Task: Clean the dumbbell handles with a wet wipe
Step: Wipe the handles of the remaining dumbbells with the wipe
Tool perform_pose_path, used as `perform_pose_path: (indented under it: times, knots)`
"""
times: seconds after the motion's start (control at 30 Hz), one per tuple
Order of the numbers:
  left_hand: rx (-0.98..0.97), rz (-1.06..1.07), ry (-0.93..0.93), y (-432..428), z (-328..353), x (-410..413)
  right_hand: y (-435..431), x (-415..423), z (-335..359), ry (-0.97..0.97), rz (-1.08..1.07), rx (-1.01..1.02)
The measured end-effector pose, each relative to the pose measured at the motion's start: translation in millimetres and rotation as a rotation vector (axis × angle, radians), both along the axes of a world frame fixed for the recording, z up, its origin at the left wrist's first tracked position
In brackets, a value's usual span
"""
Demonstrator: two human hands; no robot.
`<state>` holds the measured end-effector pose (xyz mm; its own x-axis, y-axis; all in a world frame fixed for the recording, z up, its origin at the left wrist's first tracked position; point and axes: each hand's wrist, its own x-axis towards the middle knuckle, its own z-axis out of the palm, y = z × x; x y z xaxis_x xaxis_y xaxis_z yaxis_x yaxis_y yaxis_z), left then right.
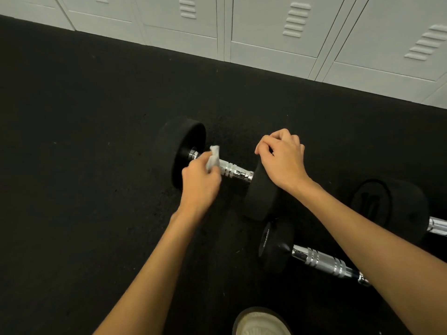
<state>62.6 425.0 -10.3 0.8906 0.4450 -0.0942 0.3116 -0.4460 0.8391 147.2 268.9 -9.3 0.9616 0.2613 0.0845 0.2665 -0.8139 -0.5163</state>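
Note:
A black dumbbell (pixel 186 146) with a chrome handle (pixel 235 171) lies on the dark floor at the middle of the view. My left hand (pixel 199 182) grips a crumpled white wet wipe (pixel 214 158) and holds it against the left part of that handle, next to the left weight head. My right hand (pixel 281 160) rests on top of the right weight head (pixel 260 197), fingers curled over its far edge.
Two more dumbbells lie at the lower right: a small one (pixel 321 261) under my right forearm and a larger one (pixel 389 204) marked 10. Pale lockers (pixel 290 32) line the far edge of the black rubber floor (pixel 84 141). A shoe (pixel 261 322) shows at the bottom.

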Motion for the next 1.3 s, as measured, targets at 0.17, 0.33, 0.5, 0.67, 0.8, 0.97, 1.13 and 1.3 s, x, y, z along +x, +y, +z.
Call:
perform_pose_path:
  times: [0.17,0.33,0.5,0.67,0.8,0.97,1.13,1.3]
  knots:
    - [0.475,-0.630,0.266,2,-6,33,-1,-1,0,-0.002,0.010,-0.012]
    - [0.608,-0.821,0.352,-2,-1,54,-1,-1,0,0.004,0.014,-0.026]
    - [0.544,-0.868,0.370,16,1,56,-1,-3,1,-0.011,0.022,-0.028]
    - [0.593,-0.838,0.471,6,11,75,-1,-3,1,-0.013,0.022,-0.048]
    - [0.568,-0.884,0.430,-13,6,72,-1,-1,2,0.013,0.019,-0.051]
    - [0.529,-0.927,0.230,7,-9,52,0,-2,2,0.014,0.009,-0.026]
    - [0.637,-0.921,0.311,10,-4,67,0,-3,2,0.012,0.012,-0.036]
    - [0.673,-0.912,0.331,-15,-9,73,-1,2,1,0.046,0.012,-0.035]
